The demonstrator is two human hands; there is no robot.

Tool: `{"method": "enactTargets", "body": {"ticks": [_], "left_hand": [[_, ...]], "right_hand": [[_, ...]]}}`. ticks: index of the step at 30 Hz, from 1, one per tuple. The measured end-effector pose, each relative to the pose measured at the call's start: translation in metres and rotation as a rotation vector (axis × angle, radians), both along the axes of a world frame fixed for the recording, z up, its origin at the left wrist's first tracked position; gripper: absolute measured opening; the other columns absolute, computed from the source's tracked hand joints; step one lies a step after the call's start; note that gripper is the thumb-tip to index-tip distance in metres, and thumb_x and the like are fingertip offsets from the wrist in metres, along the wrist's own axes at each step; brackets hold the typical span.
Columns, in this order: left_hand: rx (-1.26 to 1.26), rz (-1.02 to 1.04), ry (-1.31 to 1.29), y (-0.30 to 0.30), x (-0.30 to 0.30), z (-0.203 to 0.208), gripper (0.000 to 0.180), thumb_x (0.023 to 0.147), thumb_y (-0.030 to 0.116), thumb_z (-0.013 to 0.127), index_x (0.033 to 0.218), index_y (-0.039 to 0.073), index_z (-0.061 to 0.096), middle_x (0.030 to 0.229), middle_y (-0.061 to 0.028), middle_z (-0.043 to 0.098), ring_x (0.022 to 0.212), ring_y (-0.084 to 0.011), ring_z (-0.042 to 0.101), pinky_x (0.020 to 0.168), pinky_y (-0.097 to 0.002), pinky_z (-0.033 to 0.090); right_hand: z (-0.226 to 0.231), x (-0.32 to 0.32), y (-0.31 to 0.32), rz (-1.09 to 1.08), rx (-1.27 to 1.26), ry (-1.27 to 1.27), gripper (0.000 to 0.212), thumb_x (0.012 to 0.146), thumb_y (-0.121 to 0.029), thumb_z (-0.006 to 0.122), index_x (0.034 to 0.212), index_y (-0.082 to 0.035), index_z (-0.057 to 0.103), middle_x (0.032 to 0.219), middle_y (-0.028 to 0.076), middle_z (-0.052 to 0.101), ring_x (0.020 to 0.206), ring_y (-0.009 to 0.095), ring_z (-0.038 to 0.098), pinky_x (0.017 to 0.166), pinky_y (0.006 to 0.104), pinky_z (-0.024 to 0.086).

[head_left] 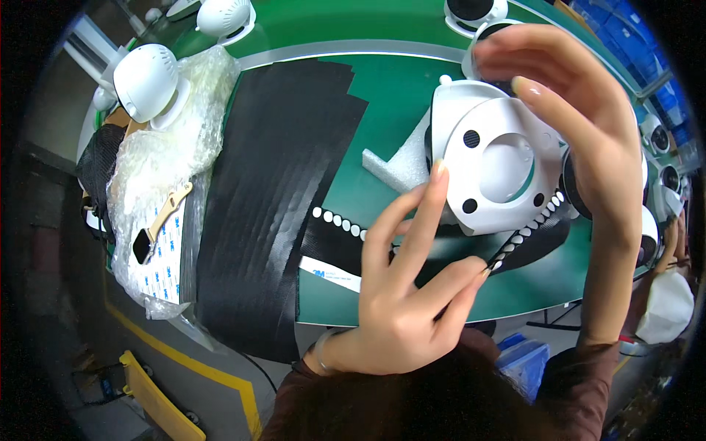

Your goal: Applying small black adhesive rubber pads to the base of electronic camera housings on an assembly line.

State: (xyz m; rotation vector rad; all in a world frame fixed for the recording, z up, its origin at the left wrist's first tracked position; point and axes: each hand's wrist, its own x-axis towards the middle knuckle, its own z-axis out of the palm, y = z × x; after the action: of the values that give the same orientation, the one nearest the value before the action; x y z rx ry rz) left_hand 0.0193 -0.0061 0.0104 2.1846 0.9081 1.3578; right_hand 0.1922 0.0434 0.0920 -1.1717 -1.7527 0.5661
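Observation:
A white round housing base with a large central hole lies on a white foam piece. Three black round pads show on its ring. My left hand is in front of it, thumb and index fingertip pinched together beside a black strip of round pads; what they hold, if anything, is too small to make out. Another finger of that hand stretches up to the base's left edge. Above the base's far right side, my right hand is raised with thumb and fingers apart, slightly blurred, nothing visible between them.
Black textured sheets lie stacked at left on the green table. Beyond them are bubble wrap, a watch and a white camera-like device. Similar devices stand at the back and right. A yellow stool is lower left.

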Motion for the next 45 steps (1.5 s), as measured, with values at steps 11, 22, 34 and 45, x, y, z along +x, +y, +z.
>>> {"method": "enactTargets", "body": {"ticks": [11,22,34,45], "left_hand": [[-0.221,-0.306,-0.088,0.000,-0.015,0.014,0.022,0.059,-0.006,0.063,0.078,0.003,0.068,0.092,-0.0089,0.066,0.082,-0.0239,0.056,0.074,-0.0309,0.044],[-0.192,-0.258,-0.051,-0.010,0.000,0.018,0.016,0.065,0.000,0.069,0.080,0.004,0.067,0.063,-0.0061,0.062,0.056,-0.0200,0.058,0.057,-0.0269,0.042],[-0.226,-0.187,0.009,-0.011,0.007,0.024,0.012,0.065,-0.003,0.065,0.075,0.003,0.066,0.065,-0.0052,0.063,0.053,-0.0175,0.057,0.057,-0.0248,0.040],[-0.265,-0.196,-0.009,-0.011,0.006,0.023,0.016,0.065,-0.008,0.062,0.078,0.000,0.066,0.066,-0.0081,0.063,0.057,-0.0170,0.054,0.057,-0.0251,0.039]], "right_hand": [[-0.008,0.013,-0.093,0.111,0.066,-0.516,0.021,0.064,-0.015,0.071,0.082,-0.007,0.064,0.072,0.004,0.061,0.060,0.020,0.058,0.052,0.0277,0.042],[-0.023,0.007,-0.107,-0.001,0.061,-0.387,0.018,0.063,-0.002,0.068,0.080,-0.005,0.062,0.070,0.006,0.057,0.058,0.023,0.056,0.051,0.0303,0.044],[-0.033,0.010,-0.104,-0.050,0.315,-0.458,0.019,0.061,-0.005,0.069,0.078,-0.005,0.061,0.078,0.005,0.059,0.065,0.020,0.059,0.057,0.0285,0.048],[-0.036,0.007,-0.104,-0.070,0.316,-0.402,0.021,0.060,-0.002,0.070,0.079,-0.002,0.061,0.077,0.008,0.061,0.066,0.022,0.061,0.057,0.0289,0.049]]}}
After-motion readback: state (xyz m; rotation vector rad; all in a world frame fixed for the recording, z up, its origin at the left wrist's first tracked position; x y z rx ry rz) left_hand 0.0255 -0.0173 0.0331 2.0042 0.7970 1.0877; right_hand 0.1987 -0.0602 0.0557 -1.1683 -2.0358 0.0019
